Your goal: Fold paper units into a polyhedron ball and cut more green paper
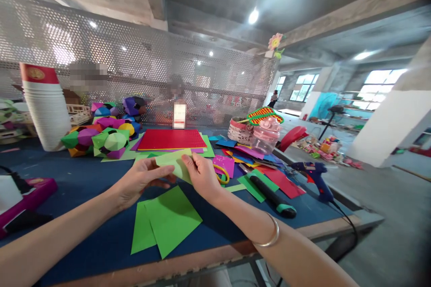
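A light green sheet of paper (178, 161) is held up above the table between my two hands. My left hand (144, 175) has it at the left edge, thumb in front and fingers partly beneath. At the right side, my right hand (204, 175) pinches the sheet, its thumb near the upper edge. Below the hands lie overlapping brighter green paper pieces (175, 219). Just right of my right hand are yellow-handled scissors (222, 174), partly hidden. A black and green utility knife (272, 197) rests on green paper farther right.
Red sheets (173, 139) are stacked behind my hands. Colourful folded-paper balls (111, 143) and a tall stack of paper cups (45, 107) stand left. On the right are a blue glue gun (313, 172) with a cord, a clear pink-lidded jar (266, 136) and a woven basket (239, 130).
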